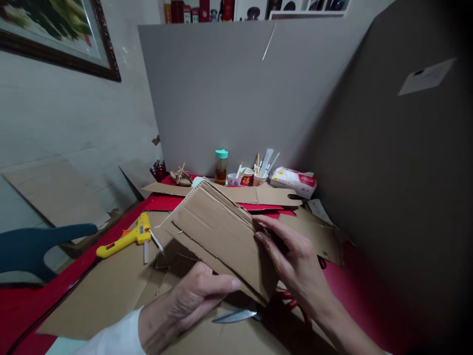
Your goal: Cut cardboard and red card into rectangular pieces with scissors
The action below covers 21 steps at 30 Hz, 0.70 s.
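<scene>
A brown cardboard piece (218, 234) is held up at a tilt over the table, with a folded, layered edge at its upper right and a long slit near its lower left side. My left hand (192, 298) grips its lower edge, thumb on top and the other fingers partly hidden underneath. My right hand (291, 254) holds its right side, fingertips bent against the edge. Just below the piece lies a pair of scissors (236, 316), its blades pointing left and its red handles partly hidden by my right arm.
At left, a yellow glue gun (127, 239) rests on a large cardboard sheet (99, 291). Behind are cardboard strips (273, 195), a bottle with a turquoise lid (220, 167), cups of sticks (260, 178) and a tissue pack (293, 181). A grey panel (236, 98) stands behind the red table.
</scene>
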{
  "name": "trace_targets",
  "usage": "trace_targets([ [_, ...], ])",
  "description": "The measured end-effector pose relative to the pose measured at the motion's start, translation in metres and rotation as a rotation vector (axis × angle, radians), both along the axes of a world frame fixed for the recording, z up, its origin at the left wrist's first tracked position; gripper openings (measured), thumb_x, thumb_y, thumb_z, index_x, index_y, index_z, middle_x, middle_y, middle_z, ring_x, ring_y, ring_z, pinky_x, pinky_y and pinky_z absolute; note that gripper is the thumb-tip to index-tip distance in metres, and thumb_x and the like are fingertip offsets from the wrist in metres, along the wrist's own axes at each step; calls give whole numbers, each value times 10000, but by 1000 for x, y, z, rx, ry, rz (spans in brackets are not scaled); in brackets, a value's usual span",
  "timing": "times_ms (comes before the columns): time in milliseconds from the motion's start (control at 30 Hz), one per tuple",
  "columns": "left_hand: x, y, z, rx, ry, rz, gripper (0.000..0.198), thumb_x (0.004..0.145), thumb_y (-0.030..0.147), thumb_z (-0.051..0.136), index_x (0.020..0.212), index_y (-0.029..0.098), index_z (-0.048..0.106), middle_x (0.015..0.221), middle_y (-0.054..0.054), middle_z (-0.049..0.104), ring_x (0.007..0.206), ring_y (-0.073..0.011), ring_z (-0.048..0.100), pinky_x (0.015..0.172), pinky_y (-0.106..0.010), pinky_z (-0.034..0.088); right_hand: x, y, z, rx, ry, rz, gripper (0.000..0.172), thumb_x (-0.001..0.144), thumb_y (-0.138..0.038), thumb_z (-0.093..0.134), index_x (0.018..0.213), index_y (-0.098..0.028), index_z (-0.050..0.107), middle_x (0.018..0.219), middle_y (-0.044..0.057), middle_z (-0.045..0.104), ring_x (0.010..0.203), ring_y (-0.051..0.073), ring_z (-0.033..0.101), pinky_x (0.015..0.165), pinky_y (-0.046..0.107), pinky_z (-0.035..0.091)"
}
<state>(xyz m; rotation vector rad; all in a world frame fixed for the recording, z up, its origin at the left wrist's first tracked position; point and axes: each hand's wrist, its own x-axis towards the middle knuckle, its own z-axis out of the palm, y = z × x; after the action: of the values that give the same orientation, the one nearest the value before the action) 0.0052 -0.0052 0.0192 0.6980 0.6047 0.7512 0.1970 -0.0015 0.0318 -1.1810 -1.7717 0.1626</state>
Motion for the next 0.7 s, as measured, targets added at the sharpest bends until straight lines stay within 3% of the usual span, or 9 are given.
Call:
trace_targets([
  [267,5,-5,-4,7,-30,75,271,599,261,895,836,176,792,1156,-116,763,1236,-316,600,1086,-412,411,-10,-8,-2,78,-50,61,269,956,-143,548,1188,-228,654,1095,66,733,955,189,698,798,293,565],
  [500,7,-7,-9,22,-49,110,442,625,260,894,1047,206,772,1185,-88,757,1226,-300,613,1078,-417,425,-13,-10,-4,97,-47,63,282,969,-128,530,1201,-259,623,1081,56,721,958,190,677,791,293,545],
  [700,7,-3,-12,-16,-55,197,608,592,189,907,1172,222,728,957,-55,810,1141,-279,666,1050,-401,465,-16,-8,-6,170,-78,35,300,947,-75,531,1190,-222,625,1021,80,641,934,204,588,763,313,499],
])
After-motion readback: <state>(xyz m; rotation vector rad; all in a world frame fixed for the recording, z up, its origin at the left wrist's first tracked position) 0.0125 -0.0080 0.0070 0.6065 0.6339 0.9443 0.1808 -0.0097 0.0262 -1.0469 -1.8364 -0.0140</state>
